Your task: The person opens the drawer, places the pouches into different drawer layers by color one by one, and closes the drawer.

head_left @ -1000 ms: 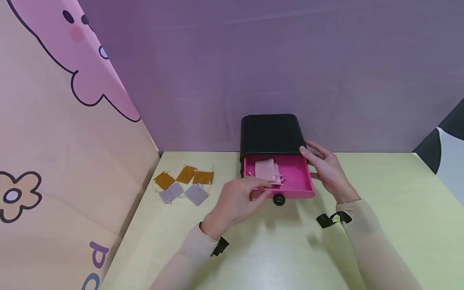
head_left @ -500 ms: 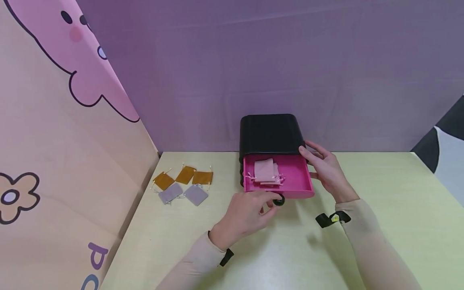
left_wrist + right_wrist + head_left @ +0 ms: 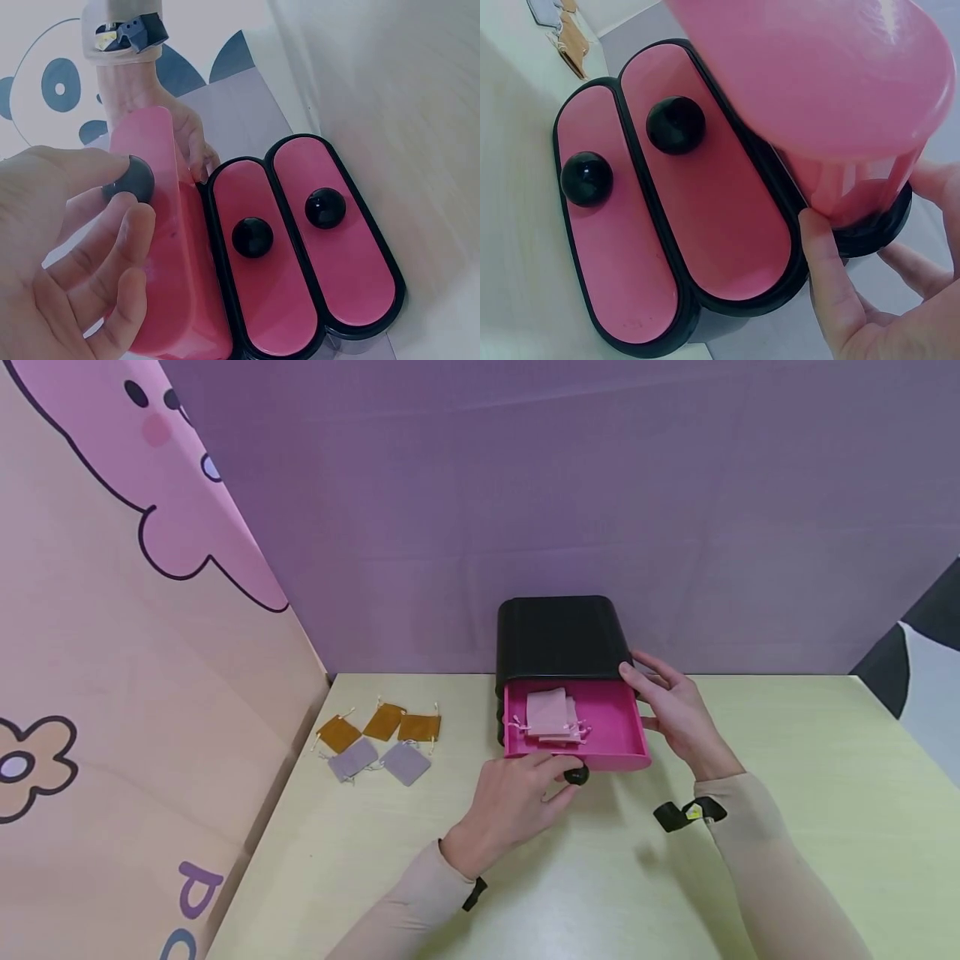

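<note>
A black mini drawer cabinet (image 3: 562, 635) stands on the table with its top pink drawer (image 3: 618, 731) pulled out. Inside that drawer lies a small stack of pink drawstring pouches (image 3: 546, 714). My left hand (image 3: 504, 810) pinches the drawer's round black knob (image 3: 139, 180) between thumb and fingers. At the cabinet's right side, my right hand (image 3: 684, 722) grips the black frame by its upper front corner, thumb and fingers on either side. Two lower drawers, one of them the middle drawer (image 3: 712, 202), are pushed in, each with a black knob.
Left of the cabinet, several drawstring pouches lie flat on the table: mustard ones such as the mustard pouch (image 3: 419, 727) and two grey ones, including a grey pouch (image 3: 407, 763). A purple backdrop (image 3: 555, 485) rises behind the table; a printed panel (image 3: 112, 693) borders the left.
My left hand has moved from over the drawer's front rim, near the pink pouches, down and right to the knob and taken hold of it. The right hand has stayed in place.
</note>
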Tool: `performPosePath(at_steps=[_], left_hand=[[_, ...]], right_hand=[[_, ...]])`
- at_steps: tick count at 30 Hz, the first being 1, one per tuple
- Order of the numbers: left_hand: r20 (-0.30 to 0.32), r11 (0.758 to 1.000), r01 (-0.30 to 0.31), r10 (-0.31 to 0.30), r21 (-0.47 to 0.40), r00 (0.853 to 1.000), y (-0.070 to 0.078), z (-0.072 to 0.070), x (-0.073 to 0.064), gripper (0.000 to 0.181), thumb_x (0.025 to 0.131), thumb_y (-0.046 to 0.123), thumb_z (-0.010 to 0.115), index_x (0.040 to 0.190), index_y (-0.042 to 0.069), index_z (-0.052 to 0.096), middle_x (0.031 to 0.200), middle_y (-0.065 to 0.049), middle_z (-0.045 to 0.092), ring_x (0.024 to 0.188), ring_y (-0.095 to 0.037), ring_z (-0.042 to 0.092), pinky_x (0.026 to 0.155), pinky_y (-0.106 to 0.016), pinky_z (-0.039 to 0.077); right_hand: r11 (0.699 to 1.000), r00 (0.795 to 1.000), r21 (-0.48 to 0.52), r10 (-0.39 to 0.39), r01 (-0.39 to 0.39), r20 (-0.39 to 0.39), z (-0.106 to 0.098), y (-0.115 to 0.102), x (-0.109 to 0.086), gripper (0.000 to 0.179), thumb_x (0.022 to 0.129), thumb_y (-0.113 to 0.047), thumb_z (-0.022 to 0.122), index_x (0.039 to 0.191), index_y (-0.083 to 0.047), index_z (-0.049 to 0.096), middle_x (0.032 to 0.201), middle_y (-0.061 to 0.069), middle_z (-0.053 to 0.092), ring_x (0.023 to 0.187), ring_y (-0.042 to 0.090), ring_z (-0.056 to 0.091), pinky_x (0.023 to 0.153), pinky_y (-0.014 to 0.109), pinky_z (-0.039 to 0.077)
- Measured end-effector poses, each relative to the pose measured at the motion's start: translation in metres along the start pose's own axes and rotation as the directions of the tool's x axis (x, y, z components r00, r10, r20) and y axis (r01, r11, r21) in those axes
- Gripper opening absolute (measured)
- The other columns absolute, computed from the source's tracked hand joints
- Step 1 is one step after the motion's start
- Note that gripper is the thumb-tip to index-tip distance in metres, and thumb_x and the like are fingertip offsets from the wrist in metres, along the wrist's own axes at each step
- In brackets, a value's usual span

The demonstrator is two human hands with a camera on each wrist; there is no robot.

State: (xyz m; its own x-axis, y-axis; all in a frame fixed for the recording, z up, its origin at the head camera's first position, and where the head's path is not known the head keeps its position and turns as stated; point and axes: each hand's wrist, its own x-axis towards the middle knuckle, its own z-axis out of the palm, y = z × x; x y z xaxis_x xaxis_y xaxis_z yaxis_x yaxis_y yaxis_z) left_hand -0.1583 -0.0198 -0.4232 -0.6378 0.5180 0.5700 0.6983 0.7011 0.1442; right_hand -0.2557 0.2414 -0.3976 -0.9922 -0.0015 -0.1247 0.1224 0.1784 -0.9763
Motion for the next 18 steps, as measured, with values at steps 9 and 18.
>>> performPosePath(at_steps=[9, 18], left_hand=[[0.01, 1.0, 0.02, -0.02, -0.005, 1.0, -0.0006, 0.0003, -0.0003, 0.024, 0.094, 0.032, 0.083, 0.116, 0.025, 0.081, 0.092, 0.009, 0.081, 0.058, -0.005, 0.059, 0.05, -0.009, 0.022], [-0.021, 1.0, 0.02, -0.02, 0.008, 1.0, -0.002, 0.0004, 0.0005, 0.023, 0.094, 0.032, 0.083, 0.116, 0.026, 0.08, 0.09, 0.011, 0.079, 0.057, -0.005, 0.058, 0.05, -0.01, 0.022]], right_hand=[[1.0, 1.0, -0.015, 0.005, -0.005, -0.005, 0.0009, 0.0033, 0.0018, 0.087, 0.1, -0.061, 0.064, 0.171, -0.024, 0.027, 0.17, 0.02, 0.034, 0.125, 0.02, 0.052, 0.078, 0.024, 0.062], [1.0, 1.0, -0.021, 0.007, -0.007, -0.003, 0.001, 0.0041, 0.0021, 0.087, 0.102, -0.059, 0.062, 0.172, -0.024, 0.023, 0.174, 0.02, 0.028, 0.134, 0.025, 0.049, 0.078, 0.022, 0.061]])
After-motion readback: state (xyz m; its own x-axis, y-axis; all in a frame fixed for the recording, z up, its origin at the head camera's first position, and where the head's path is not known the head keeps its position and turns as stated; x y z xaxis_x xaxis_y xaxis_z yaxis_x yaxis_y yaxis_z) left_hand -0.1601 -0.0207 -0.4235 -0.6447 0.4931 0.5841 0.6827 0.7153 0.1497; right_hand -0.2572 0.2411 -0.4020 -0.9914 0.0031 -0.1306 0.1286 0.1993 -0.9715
